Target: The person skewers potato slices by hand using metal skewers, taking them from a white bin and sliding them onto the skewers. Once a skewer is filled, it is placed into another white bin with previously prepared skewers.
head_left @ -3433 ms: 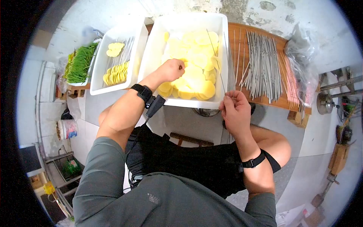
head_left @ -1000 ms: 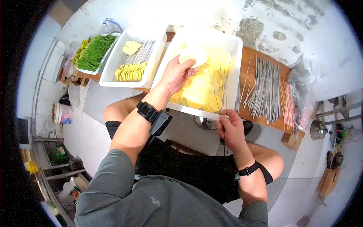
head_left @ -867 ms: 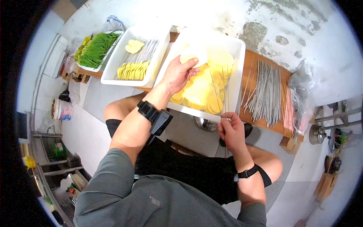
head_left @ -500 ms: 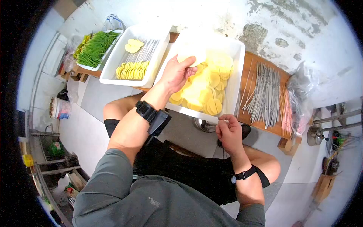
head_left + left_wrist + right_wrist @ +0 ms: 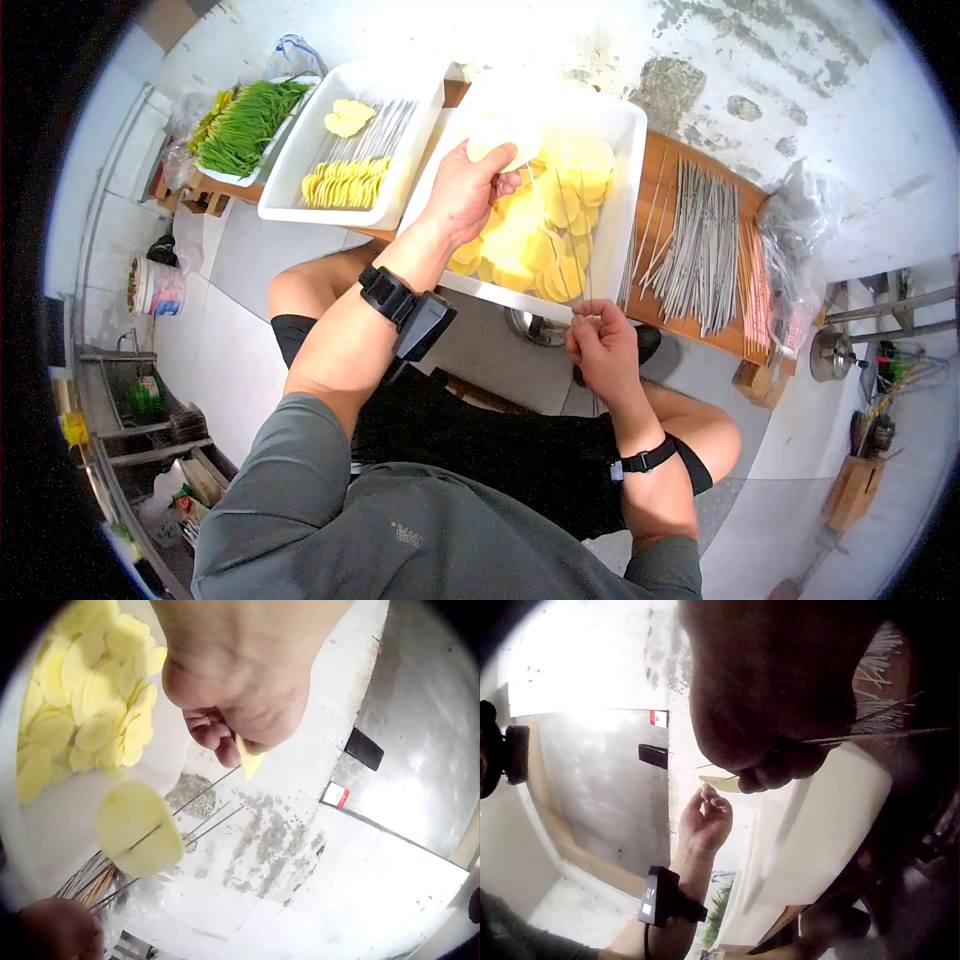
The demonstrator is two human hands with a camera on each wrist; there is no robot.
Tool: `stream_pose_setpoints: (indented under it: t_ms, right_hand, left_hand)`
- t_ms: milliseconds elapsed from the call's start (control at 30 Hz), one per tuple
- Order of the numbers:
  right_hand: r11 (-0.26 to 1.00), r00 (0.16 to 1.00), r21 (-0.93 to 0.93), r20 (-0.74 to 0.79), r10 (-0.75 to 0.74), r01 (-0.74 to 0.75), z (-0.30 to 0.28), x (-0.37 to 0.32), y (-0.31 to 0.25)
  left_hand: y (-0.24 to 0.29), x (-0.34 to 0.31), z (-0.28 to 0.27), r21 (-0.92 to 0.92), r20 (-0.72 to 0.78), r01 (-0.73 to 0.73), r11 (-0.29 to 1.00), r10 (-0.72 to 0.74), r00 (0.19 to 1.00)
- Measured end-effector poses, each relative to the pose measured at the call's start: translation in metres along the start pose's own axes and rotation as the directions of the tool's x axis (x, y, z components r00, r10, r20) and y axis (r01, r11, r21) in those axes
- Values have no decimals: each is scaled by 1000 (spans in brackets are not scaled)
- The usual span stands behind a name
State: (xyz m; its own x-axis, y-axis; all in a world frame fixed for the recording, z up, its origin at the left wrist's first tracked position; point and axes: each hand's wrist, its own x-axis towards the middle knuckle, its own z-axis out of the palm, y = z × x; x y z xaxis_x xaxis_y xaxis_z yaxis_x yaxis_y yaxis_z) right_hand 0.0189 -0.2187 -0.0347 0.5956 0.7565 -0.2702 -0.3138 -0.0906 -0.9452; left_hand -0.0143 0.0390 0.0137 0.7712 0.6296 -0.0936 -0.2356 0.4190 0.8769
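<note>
Thin metal skewers (image 5: 588,262) are pinched by my right hand (image 5: 608,352) at the front right corner of the big white tub (image 5: 636,180). Above the tub's yellow slices (image 5: 555,262), my left hand (image 5: 468,195) holds a pale round slice (image 5: 505,140) between thumb and fingers. The left wrist view shows one skewer passing through a slice (image 5: 139,829), its tip at the slice (image 5: 250,759) in my left hand (image 5: 240,697); whether it pierces that one I cannot tell. My right hand (image 5: 772,705) looks dark in the right wrist view, skewers (image 5: 885,735) sticking out behind it.
Left of the tub, a smaller white tray (image 5: 272,190) holds skewers, a row of threaded slices (image 5: 345,185) and a loose clump. Farther left lie green vegetables (image 5: 250,128). Many grey skewers (image 5: 697,245) lie on the wooden board (image 5: 648,225), near a plastic bag (image 5: 795,225).
My left hand, earlier down among the tub's slices, is now raised with a slice. The skewers, upright a second ago, now lean left, one reaching toward that slice. My right hand keeps its grip.
</note>
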Motion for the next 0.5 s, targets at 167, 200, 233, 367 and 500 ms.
stream_pose_setpoints:
  t_ms: [167, 200, 233, 367, 500]
  right_hand:
    - [999, 1000, -47, -16, -1, 0, 0, -1, 1]
    - [996, 1000, -81, -18, -23, 21, 0, -1, 2]
    - [992, 999, -116, -19, -45, 42, 0, -1, 3]
    - [988, 999, -148, -26, -44, 40, 1, -4, 0]
    - [996, 998, -80, -48, -44, 40, 5, -4, 1]
  left_hand:
    - [4, -3, 5, 37, -18, -8, 999, 8, 1000]
    - [4, -3, 5, 41, -10, -16, 999, 16, 1000]
    - [3, -3, 5, 45, -2, -24, 999, 24, 1000]
    - [0, -2, 4, 50, -11, -13, 999, 13, 1000]
    - [-1, -9, 8, 88, -37, 39, 995, -36, 999]
